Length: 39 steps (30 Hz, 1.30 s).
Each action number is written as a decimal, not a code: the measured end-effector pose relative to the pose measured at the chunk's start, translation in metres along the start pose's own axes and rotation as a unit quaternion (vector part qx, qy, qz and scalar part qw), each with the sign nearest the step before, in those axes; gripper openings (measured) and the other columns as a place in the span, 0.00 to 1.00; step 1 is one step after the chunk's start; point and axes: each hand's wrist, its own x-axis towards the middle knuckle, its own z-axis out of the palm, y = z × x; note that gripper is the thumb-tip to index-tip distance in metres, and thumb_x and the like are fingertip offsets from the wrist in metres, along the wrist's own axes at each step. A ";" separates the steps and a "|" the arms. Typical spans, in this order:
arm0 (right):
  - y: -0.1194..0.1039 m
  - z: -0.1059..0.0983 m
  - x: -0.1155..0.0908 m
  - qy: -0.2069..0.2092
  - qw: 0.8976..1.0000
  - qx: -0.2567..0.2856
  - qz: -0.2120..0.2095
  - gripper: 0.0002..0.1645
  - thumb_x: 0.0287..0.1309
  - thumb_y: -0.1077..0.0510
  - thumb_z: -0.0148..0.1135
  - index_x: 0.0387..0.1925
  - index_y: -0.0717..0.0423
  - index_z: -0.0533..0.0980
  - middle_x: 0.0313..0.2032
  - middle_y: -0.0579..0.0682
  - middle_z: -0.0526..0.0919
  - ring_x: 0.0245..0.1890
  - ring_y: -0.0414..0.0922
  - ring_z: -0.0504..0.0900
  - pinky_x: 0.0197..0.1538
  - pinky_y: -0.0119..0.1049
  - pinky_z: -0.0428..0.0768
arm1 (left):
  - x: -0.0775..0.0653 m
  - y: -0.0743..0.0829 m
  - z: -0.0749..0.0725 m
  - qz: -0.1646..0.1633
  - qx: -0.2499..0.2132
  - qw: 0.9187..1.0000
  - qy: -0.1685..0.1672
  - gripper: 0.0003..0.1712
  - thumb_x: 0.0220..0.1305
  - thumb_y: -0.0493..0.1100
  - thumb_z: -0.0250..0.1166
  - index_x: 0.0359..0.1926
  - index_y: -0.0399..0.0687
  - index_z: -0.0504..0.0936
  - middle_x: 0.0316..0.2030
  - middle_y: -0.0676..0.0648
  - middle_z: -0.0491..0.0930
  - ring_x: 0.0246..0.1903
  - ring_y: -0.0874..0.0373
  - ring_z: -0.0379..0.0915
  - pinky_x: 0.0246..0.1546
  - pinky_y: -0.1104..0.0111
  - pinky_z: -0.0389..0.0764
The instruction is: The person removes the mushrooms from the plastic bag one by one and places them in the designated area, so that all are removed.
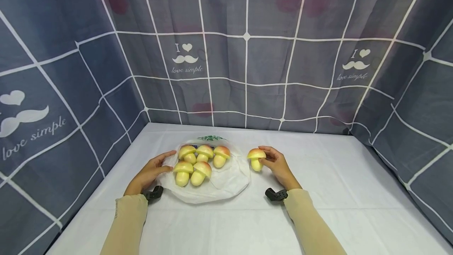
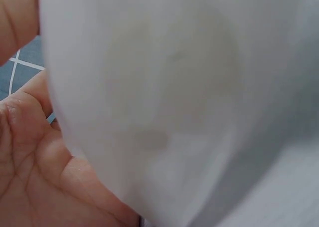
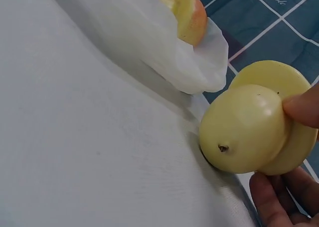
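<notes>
My right hand [image 1: 279,166] pinches the cap of a yellow toy mushroom [image 1: 256,159] between thumb and fingers, just right of a white plastic bag [image 1: 226,186]. In the right wrist view the mushroom's rounded stem [image 3: 239,132] faces the camera, close over the white cloth. Several similar mushrooms [image 1: 201,173] with yellow and reddish caps lie grouped in the bag's opening. My left hand [image 1: 150,172] rests against the bag's left side, thumb and fingers spread apart. The bag's wall [image 2: 169,112] fills most of the left wrist view and hides those fingertips.
A white cloth [image 1: 354,188] covers the table. Dark grey-blue checked curtains [image 1: 226,58] with white lines and mustache prints rise along the back and both sides. Green print [image 1: 211,138] shows at the bag's far edge. A black strap device [image 1: 277,194] sits at each wrist.
</notes>
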 end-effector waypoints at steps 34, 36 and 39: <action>-0.041 0.011 -0.016 0.012 0.995 -0.094 -0.008 0.28 0.70 0.69 0.67 0.67 0.78 0.73 0.60 0.72 0.81 0.63 0.65 0.78 0.65 0.44 0.78 | 0.004 -0.004 -0.001 -0.016 -0.001 1.000 0.004 0.43 0.71 0.31 0.66 0.81 0.27 0.58 0.84 0.29 0.50 0.84 0.33 0.33 0.80 0.41 0.41; -0.041 0.011 -0.016 0.013 0.996 -0.093 -0.005 0.28 0.71 0.69 0.67 0.67 0.78 0.73 0.60 0.72 0.81 0.62 0.64 0.78 0.66 0.46 0.78 | 0.004 -0.003 0.000 -0.022 -0.001 1.000 0.003 0.43 0.71 0.32 0.66 0.82 0.27 0.58 0.84 0.29 0.49 0.84 0.33 0.34 0.81 0.41 0.42; -0.040 0.010 -0.015 0.013 0.995 -0.095 0.000 0.28 0.71 0.68 0.67 0.67 0.78 0.73 0.60 0.71 0.81 0.62 0.62 0.79 0.67 0.48 0.77 | 0.004 -0.002 0.000 -0.030 -0.006 1.000 0.001 0.44 0.71 0.32 0.66 0.82 0.29 0.58 0.84 0.29 0.47 0.84 0.33 0.34 0.80 0.41 0.44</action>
